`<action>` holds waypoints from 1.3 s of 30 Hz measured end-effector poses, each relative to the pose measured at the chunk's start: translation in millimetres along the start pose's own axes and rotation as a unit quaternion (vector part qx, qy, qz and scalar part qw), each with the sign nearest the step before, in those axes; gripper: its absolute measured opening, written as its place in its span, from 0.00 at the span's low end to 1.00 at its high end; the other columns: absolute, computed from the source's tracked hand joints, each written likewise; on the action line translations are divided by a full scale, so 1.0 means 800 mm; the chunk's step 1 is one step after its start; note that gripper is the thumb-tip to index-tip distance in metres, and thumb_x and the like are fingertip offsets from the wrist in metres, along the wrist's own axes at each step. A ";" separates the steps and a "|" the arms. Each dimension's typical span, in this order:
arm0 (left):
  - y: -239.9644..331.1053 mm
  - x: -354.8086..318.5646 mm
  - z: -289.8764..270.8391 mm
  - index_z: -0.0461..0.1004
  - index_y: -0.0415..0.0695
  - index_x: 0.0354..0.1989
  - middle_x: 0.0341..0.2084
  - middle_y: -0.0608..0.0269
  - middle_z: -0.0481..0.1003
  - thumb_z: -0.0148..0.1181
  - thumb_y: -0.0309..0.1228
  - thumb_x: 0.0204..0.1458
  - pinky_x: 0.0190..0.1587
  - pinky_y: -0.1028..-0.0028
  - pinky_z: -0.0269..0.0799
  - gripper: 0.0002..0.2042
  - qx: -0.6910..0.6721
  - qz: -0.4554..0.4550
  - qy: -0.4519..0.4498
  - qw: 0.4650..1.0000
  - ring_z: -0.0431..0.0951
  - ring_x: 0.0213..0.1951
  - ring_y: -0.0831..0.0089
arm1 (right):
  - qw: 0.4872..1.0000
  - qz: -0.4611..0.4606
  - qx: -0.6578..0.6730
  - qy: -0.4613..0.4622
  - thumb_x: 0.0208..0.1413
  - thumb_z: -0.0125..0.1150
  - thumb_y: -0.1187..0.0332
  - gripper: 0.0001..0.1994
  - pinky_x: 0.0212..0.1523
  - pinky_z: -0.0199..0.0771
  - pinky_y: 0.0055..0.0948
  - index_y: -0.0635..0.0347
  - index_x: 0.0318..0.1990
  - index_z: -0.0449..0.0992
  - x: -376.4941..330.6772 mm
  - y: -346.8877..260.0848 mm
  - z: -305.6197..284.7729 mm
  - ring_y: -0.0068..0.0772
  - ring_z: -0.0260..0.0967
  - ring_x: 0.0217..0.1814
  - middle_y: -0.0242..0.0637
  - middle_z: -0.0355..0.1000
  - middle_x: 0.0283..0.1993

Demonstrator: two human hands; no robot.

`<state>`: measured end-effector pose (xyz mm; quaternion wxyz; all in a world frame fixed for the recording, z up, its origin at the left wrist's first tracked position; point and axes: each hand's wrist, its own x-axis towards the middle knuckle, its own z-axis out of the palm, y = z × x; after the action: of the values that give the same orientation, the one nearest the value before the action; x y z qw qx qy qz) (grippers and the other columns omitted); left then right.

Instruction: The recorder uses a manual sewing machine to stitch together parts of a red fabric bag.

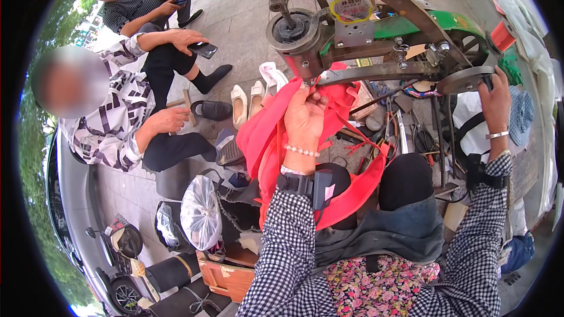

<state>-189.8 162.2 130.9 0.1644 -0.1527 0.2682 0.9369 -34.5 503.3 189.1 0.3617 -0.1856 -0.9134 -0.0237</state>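
A hand-cranked shoe-patching sewing machine [385, 73] of worn metal with a green part stands in front of me. Bunched under the end of its lower arm is a red fabric bag [261, 138] with long straps, which hangs down across my lap. My left hand [305, 117], with a beaded bracelet at the wrist, pinches the red fabric close to the needle end. At the machine's right side, my right hand [498, 97] is wrapped round the dark handle of the round metal crank wheel [464, 80]. The fabric's underside is hidden.
Scissors [422, 138] and several hand tools lie on the ground beyond my knees. Pale shoes [239, 105] and a dark shoe [211, 110] stand to the left. Two seated people hold phones [202, 50]. A wooden box [226, 276] sits at lower left; a red thread spool [501, 36] is at right.
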 end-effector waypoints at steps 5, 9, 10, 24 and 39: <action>-0.009 -0.006 0.000 0.65 0.42 0.25 0.20 0.64 0.67 0.50 0.22 0.42 0.30 0.72 0.63 0.02 -0.024 0.017 0.009 1.000 0.64 0.22 0.74 | 0.956 0.184 0.137 -0.181 0.43 0.49 0.67 0.10 0.34 0.62 0.35 0.67 0.29 0.65 -0.013 0.097 0.037 0.50 0.64 0.33 0.52 0.66 0.31; -0.014 -0.010 0.004 0.65 0.41 0.26 0.20 0.64 0.68 0.51 0.22 0.42 0.32 0.72 0.65 0.03 -0.045 0.031 0.028 0.998 0.66 0.23 0.74 | 0.856 0.373 0.187 -0.306 0.45 0.48 0.66 0.12 0.27 0.63 0.35 0.62 0.36 0.67 -0.063 0.047 0.102 0.46 0.65 0.25 0.48 0.67 0.26; -0.015 -0.010 0.005 0.65 0.41 0.26 0.20 0.64 0.68 0.51 0.22 0.42 0.32 0.72 0.65 0.03 -0.048 0.032 0.026 0.998 0.66 0.23 0.74 | 0.833 0.365 0.269 -0.318 0.45 0.48 0.65 0.10 0.21 0.61 0.32 0.61 0.33 0.64 -0.071 0.020 0.106 0.39 0.62 0.20 0.43 0.64 0.22; -0.024 -0.016 0.006 0.65 0.38 0.27 0.23 0.59 0.69 0.52 0.21 0.43 0.37 0.71 0.69 0.04 -0.145 0.047 0.024 0.988 0.70 0.27 0.71 | 0.857 0.377 0.208 -0.284 0.46 0.46 0.67 0.09 0.13 0.57 0.20 0.62 0.33 0.66 -0.043 0.067 0.075 0.23 0.57 0.12 0.31 0.59 0.14; -0.022 -0.016 -0.005 0.65 0.38 0.29 0.25 0.59 0.70 0.52 0.24 0.45 0.38 0.71 0.68 0.04 -0.099 0.039 -0.003 0.994 0.70 0.27 0.71 | 0.914 0.300 0.179 -0.205 0.43 0.49 0.62 0.13 0.15 0.59 0.29 0.65 0.28 0.64 -0.030 0.093 0.058 0.31 0.61 0.15 0.39 0.61 0.14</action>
<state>-171.0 170.9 124.3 0.1124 -0.1553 0.1794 0.9649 -22.3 573.2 131.7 0.1836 -0.3840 -0.8576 0.2887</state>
